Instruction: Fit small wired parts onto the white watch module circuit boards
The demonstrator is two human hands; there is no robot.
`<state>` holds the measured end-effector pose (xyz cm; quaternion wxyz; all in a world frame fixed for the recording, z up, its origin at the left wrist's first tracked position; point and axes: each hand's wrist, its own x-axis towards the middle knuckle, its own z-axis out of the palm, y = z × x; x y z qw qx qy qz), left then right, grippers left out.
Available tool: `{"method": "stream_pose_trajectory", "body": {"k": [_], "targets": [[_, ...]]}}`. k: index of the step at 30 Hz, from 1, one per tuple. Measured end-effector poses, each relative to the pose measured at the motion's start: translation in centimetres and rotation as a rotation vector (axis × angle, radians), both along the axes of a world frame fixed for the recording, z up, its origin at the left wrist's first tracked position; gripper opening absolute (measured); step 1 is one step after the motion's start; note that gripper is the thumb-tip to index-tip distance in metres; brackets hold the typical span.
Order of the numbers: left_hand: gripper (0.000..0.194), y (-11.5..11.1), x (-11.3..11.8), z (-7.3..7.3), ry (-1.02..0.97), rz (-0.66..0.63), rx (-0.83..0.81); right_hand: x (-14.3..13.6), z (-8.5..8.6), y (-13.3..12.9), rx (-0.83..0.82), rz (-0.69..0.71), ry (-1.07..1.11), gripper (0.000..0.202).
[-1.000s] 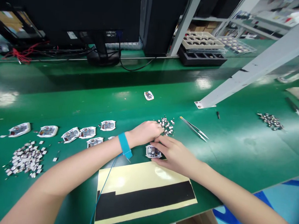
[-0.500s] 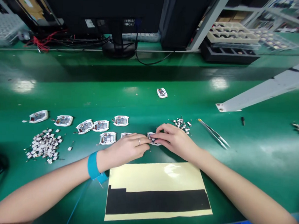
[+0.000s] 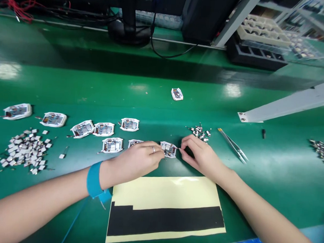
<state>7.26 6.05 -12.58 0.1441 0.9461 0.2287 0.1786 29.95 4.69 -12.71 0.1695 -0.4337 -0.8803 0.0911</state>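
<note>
A white-framed circuit unit [image 3: 168, 149] lies on the green table between my hands. My left hand [image 3: 139, 158], with a ring and a teal wrist strap [image 3: 94, 179], has its fingertips closed on the unit's left edge. At the unit's right side, my right hand [image 3: 194, 151] pinches the end of a small reddish lead coming from it. Another unit [image 3: 135, 143] is partly hidden behind my left hand. Several similar units lie to the left, among them one [image 3: 112, 145] in the front row.
Small silvery parts are heaped at left [image 3: 26, 149], behind my right hand [image 3: 200, 132] and at far right [image 3: 322, 150]. Tweezers [image 3: 233, 145] lie on the right. A yellow sheet with a black strip [image 3: 165, 222] is in front. A white metal post [image 3: 286, 103] slants at right.
My right hand has moved off the top of the unit to its right side, uncovering its circuit board. My left hand stays at the left edge. The camera view has shifted.
</note>
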Motion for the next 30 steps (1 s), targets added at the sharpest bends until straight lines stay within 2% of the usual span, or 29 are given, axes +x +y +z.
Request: {"method": "stream_pose_trajectory", "body": {"k": [2,6,8,13,20,26,30], "targets": [[0.015,0.1,0.2,0.3,-0.014,0.036,-0.079,0.3,0.1,-0.4,-0.059,-0.032,0.030,0.002],[0.014,0.7,1.1,1.1,-0.060,0.128,-0.069,-0.2,0.4,-1.0,-0.178,-0.110,0.107,0.042],[0.014,1.1,1.5,1.3,-0.037,0.133,-0.027,-0.8,0.3,-1.1,-0.203,-0.091,0.125,0.051],[0.014,1.6,1.8,0.8,0.030,0.034,0.041,-1.6,-0.9,-1.1,-0.171,-0.038,0.221,0.033],[0.016,1.3,1.7,0.5,0.070,-0.031,0.198,-1.3,-1.3,-1.0,-0.177,-0.036,0.288,0.035],[0.018,0.9,1.7,0.8,0.039,-0.058,0.111,-1.2,-1.5,-0.9,-0.165,-0.014,0.316,0.035],[0.018,0.8,1.8,0.6,0.066,-0.024,0.202,-1.1,-1.7,-0.8,-0.139,-0.004,0.323,0.033]]}}
